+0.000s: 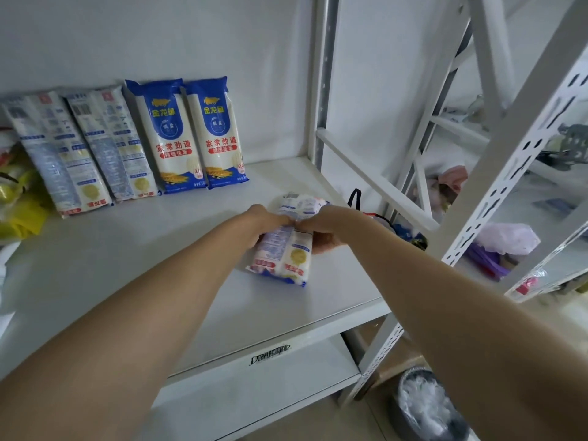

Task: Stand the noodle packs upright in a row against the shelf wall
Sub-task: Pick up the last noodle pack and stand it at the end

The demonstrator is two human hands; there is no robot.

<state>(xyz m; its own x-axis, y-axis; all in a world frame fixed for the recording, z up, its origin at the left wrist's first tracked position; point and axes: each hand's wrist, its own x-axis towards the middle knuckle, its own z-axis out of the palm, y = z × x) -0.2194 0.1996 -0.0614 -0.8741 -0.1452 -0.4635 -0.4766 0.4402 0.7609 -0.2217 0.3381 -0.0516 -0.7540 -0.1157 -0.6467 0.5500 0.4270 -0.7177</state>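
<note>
Several noodle packs lean upright in a row against the white back wall: two white packs showing their printed backs (54, 154) (114, 144) and two blue-and-white packs facing front (165, 135) (218, 132). One more white noodle pack (286, 253) lies flat on the white shelf board (127, 265), its length running away from me. My left hand (264, 226) grips its left side and my right hand (318, 229) grips its right side near the middle. My fingers hide part of the pack.
Yellow plastic bags (19, 205) sit at the shelf's left end. A white perforated upright (509, 160) and a crossbar (375, 179) bound the shelf on the right. Beyond it lie bags with black handles (354, 198) and a pink bag (506, 238). A lined bin (423, 405) stands on the floor.
</note>
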